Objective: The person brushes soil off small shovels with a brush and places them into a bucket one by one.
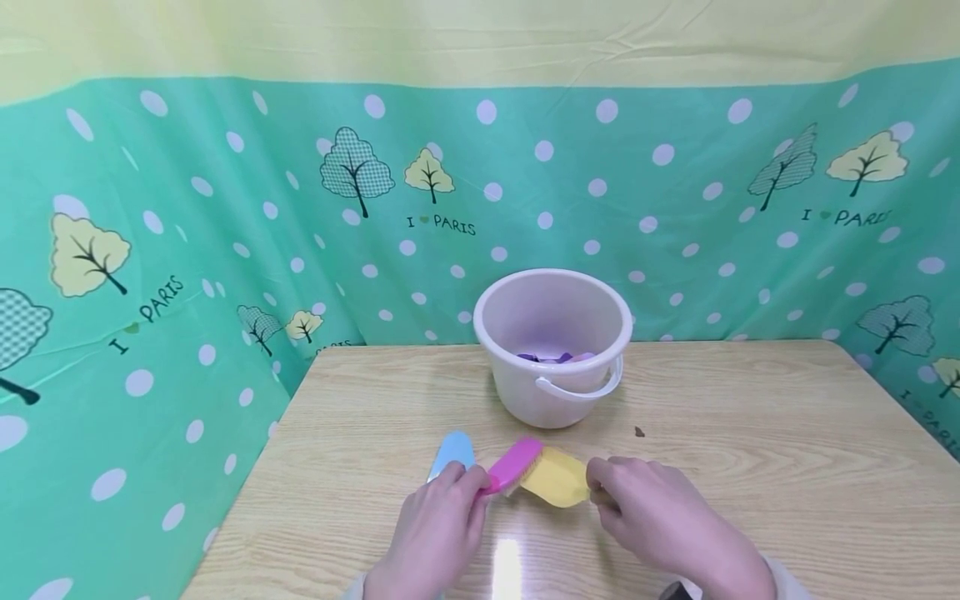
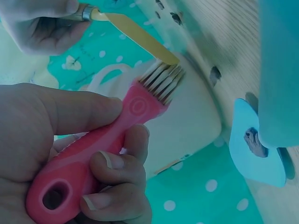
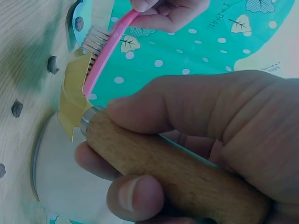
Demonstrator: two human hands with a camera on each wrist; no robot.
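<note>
My left hand (image 1: 435, 529) holds a pink brush (image 1: 517, 464) by its handle, thumb on top, in front of the bucket. Its pale bristles (image 2: 163, 80) meet the blade of a yellow hand trowel (image 1: 557, 481). A wooden handle (image 3: 173, 163) with a metal collar belongs to that trowel, and my right hand (image 1: 660, 510) grips it. Beside the left hand lies a blue flat blade (image 1: 453, 452), its handle end hidden in the head view; a dark clump (image 2: 255, 142) sits on it in the left wrist view.
Behind the hands stands a white bucket (image 1: 536, 404), handle lowered at its front, with purple things (image 1: 562, 358) inside. Small dark clumps (image 3: 53, 64) lie on the wooden table (image 1: 750, 433). A green dotted curtain (image 1: 525, 183) surrounds the back and sides.
</note>
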